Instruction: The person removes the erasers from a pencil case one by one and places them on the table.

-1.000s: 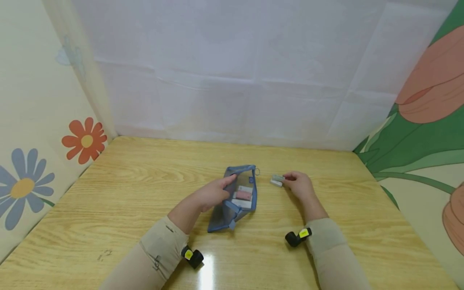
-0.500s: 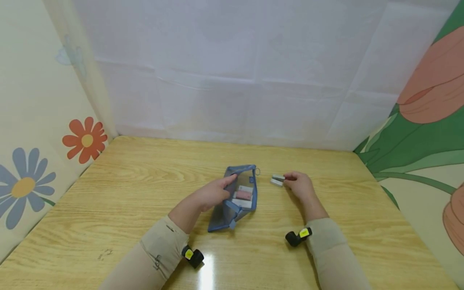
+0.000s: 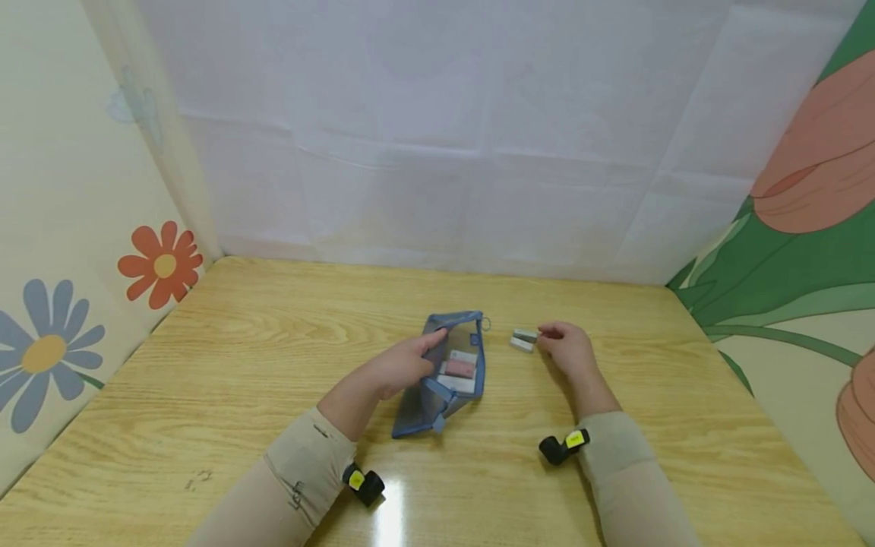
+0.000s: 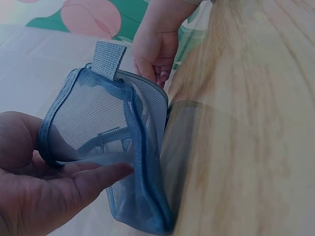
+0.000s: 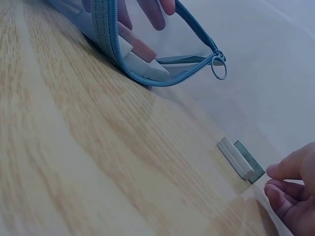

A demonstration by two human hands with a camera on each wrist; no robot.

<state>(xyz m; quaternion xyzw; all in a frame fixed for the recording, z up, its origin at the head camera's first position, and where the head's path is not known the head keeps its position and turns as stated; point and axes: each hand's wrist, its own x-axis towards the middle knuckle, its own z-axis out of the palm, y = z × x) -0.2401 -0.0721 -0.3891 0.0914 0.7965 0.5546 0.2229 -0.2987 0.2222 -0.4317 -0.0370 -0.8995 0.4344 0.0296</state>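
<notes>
A blue mesh zip pouch (image 3: 414, 410) lies on the table with its mouth open toward the right. My left hand (image 3: 399, 368) grips its side wall, the mesh between thumb and fingers. Inside sit a pink eraser (image 3: 459, 369) and white erasers (image 5: 135, 64), partly hidden by the pouch edge. To the pouch's right, a white eraser (image 3: 522, 345) and a green eraser (image 5: 249, 160) lie side by side on the table. My right hand (image 3: 571, 354) is beside the green eraser's right end, its thumb and fingers loosely bent and holding nothing.
The wooden table (image 3: 273, 327) stretches out around the pouch. A white sheet (image 3: 437, 152) hangs behind its far edge. Flower-painted walls stand at left and right. A metal ring (image 5: 219, 68) hangs from the zip at the pouch's corner.
The green eraser has been turned and set beside the white one. My right hand has let go and drawn slightly to the right. The left hand and pouch have stayed put.
</notes>
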